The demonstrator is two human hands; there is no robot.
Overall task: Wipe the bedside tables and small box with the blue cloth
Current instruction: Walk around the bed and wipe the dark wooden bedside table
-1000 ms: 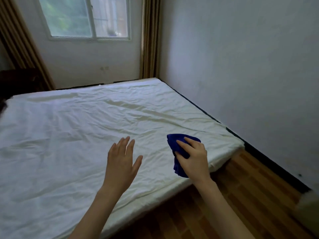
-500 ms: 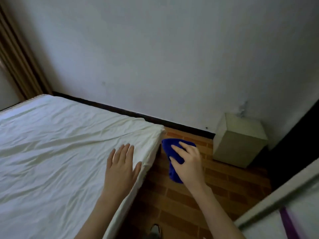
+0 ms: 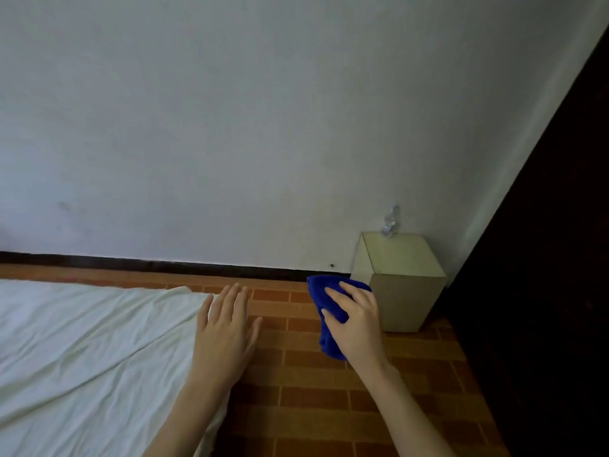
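Note:
My right hand point(image 3: 357, 324) grips the crumpled blue cloth point(image 3: 329, 293), held in the air just left of a small beige box-like bedside table point(image 3: 400, 275). That table stands on the floor against the white wall, in the corner beside a dark panel. The cloth hangs apart from it, a short way from its left face. My left hand point(image 3: 225, 331) is flat and empty, fingers spread, hovering over the corner of the bed. No other table or box shows in this view.
A bed with a white creased sheet point(image 3: 82, 351) fills the lower left. Brick-patterned orange floor point(image 3: 296, 407) runs between bed and wall. A dark door or wardrobe point(image 3: 543, 291) closes off the right side. A small clear object point(image 3: 390, 222) sits at the table's back edge.
The view has swung right from the bed toward the wall corner. The beige table has come closer to my right hand and the cloth. Both hands keep their pose.

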